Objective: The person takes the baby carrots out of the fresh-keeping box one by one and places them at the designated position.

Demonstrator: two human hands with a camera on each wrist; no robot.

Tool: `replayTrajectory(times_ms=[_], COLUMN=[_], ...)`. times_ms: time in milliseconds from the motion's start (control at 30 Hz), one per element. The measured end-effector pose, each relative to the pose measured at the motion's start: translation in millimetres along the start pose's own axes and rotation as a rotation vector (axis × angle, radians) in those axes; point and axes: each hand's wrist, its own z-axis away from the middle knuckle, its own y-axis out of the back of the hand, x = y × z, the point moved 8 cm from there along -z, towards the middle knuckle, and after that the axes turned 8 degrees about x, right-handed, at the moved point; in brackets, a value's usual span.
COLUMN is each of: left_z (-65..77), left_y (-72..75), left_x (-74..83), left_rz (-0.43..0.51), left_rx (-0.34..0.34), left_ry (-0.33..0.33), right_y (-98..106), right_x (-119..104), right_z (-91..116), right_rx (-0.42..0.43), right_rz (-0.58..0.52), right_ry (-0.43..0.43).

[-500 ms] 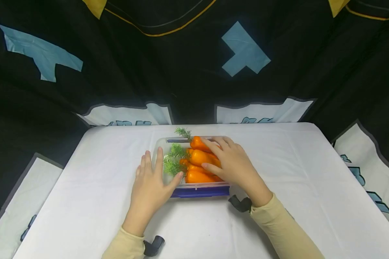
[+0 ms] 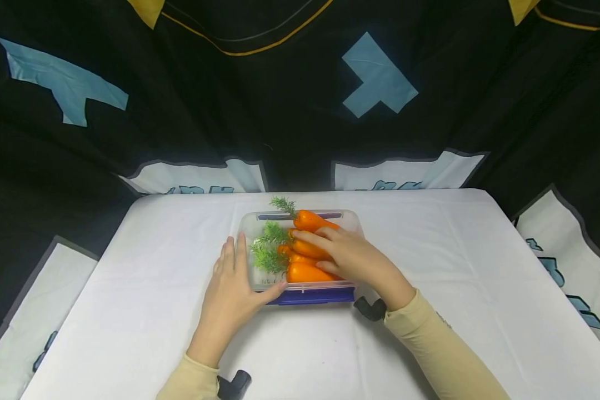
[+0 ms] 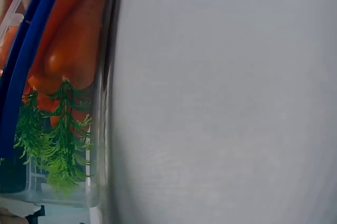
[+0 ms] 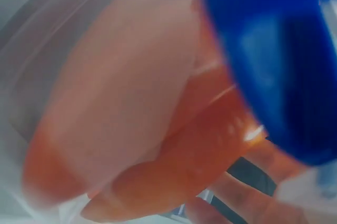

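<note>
A clear plastic box [image 2: 250, 222] with a blue clip on its front side stands on the table. Several orange carrots [image 2: 307, 272] with feathery green tops [image 2: 270, 256] lie in it, their tops toward the left. My right hand [image 2: 357, 256] reaches over the box's right side, fingers bent across a middle carrot [image 2: 307, 247] and thumb on its near side; in the right wrist view its fingers [image 4: 253, 192] show behind the carrots. At the box's left front corner is my left hand [image 2: 232, 289], fingers straight along the left side, thumb by the front rim.
A white cloth covers the table [image 2: 430, 250]. Behind it hangs a black curtain [image 2: 205, 122] with pale blue and white shapes. Dark wrist mounts [image 2: 370, 309] sit at both cuffs.
My right hand has moved left and lower onto the middle carrot, its fingers more bent, uncovering the back carrot. My left thumb has dropped to the box's front rim.
</note>
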Motion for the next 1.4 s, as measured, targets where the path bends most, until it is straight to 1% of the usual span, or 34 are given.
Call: replayTrajectory(times_ms=[100,233,367,633,733,867,1000,1067,1133,1233,1300,1400], left_z=[1.1,2.1,2.5,2.4,2.5,2.5,3.1,3.3,3.3,3.1,3.2,3.4], left_y=[-1.5,-3.6,-5.2,-5.2,-4.9,-5.5,-8.2,-9.5,-10.0,-9.5,-9.6,-10.8], left_x=[-2.6,-5.1,-6.7,-6.8,-6.9,-7.2,-9.1,-10.2,-10.6,-11.5,-12.1,-13.3], left_rz=[0.026,0.073,0.098,0.102,0.101,0.104,0.127,0.149,0.175,0.214,0.232,0.243], left_rx=[0.01,0.024,0.036,0.05,0.052,0.041,0.003,-0.01,-0.009,0.018,0.033,0.048], left_ry=[0.006,0.02,0.025,0.022,0.023,0.029,0.056,0.066,0.07,0.072,0.079,0.086], right_y=[1.7,3.6,1.3,-1.8,-1.6,-0.4,3.2,5.3,7.5,10.8,14.7,21.9], right_x=[-1.0,-0.9,0.7,4.0,3.7,1.9,0.7,1.8,4.0,8.2,10.0,11.8], right_z=[-1.0,-3.1,-4.1,-2.8,-3.1,-4.6,-5.1,-4.5,-3.7,-2.6,-1.7,-0.2], right_rx=[0.037,0.075,0.065,0.062,0.066,0.075,0.11,0.123,0.125,0.111,0.113,0.134], right_rz=[-0.004,-0.003,-0.013,-0.078,-0.09,-0.113,-0.111,-0.102,-0.114,-0.147,-0.174,-0.18], right_ry=[0.042,0.068,0.065,0.031,0.039,0.061,0.079,0.064,0.029,-0.04,-0.068,-0.084])
